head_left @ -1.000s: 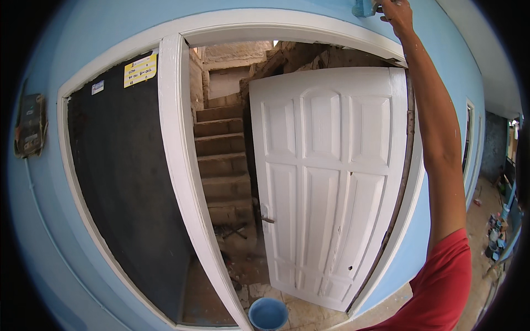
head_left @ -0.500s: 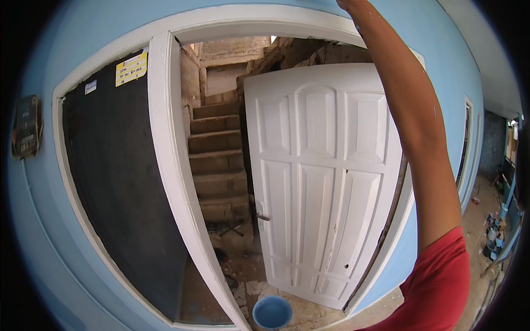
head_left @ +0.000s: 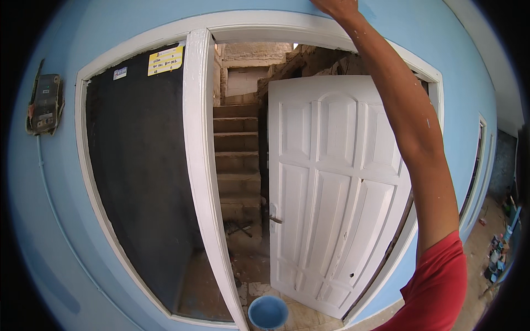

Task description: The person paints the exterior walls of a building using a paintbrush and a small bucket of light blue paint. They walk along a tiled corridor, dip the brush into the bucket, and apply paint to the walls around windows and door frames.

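Observation:
My right arm, in a red sleeve, reaches up along the right side of the view. At the top edge my right hand is raised against or close to the light blue wall, just above the white door frame. Its fingers are cut off by the picture's edge, so anything held there is hidden. Small pale specks dot the forearm. Below the arm, a white panelled door with a metal handle stands ajar. My left hand is out of view.
A blue basin sits on the floor at the doorway. Behind the door rise bare concrete stairs. Left are a dark window pane with a yellow sticker and an electric meter. Clutter lies far right.
My right hand has moved left along the wall above the frame, and more of it shows. The view has shifted, so the doorway and window sit further right.

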Tool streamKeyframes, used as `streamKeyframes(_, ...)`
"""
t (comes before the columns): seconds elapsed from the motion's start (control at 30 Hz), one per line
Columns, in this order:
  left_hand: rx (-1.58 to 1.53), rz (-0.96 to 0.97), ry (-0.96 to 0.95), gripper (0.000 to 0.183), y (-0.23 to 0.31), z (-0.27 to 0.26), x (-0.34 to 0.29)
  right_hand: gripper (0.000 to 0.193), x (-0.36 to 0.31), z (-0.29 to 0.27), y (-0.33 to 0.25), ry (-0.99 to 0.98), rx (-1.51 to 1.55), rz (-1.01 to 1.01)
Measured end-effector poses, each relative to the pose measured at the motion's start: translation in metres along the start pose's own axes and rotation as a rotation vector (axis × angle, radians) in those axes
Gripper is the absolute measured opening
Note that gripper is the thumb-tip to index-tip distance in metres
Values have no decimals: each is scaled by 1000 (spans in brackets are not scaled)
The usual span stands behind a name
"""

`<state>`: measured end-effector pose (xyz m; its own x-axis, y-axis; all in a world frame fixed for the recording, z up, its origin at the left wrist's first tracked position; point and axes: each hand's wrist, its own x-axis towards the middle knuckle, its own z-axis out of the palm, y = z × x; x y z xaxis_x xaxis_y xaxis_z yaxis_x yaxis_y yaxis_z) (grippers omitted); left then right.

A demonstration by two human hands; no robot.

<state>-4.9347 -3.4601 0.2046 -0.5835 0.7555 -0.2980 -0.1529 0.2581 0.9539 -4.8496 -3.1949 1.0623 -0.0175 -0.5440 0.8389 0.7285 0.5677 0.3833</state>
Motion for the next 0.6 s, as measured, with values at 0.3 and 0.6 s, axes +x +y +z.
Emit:
streamKeyframes(0.3,-151,-19,-19,38,-66,0,21,30,93,43,-74,-39,712,635)
streamKeyframes(0.6,-24,31,77,35,13,-30,-22,25,65,-18,30,141,-150,295)
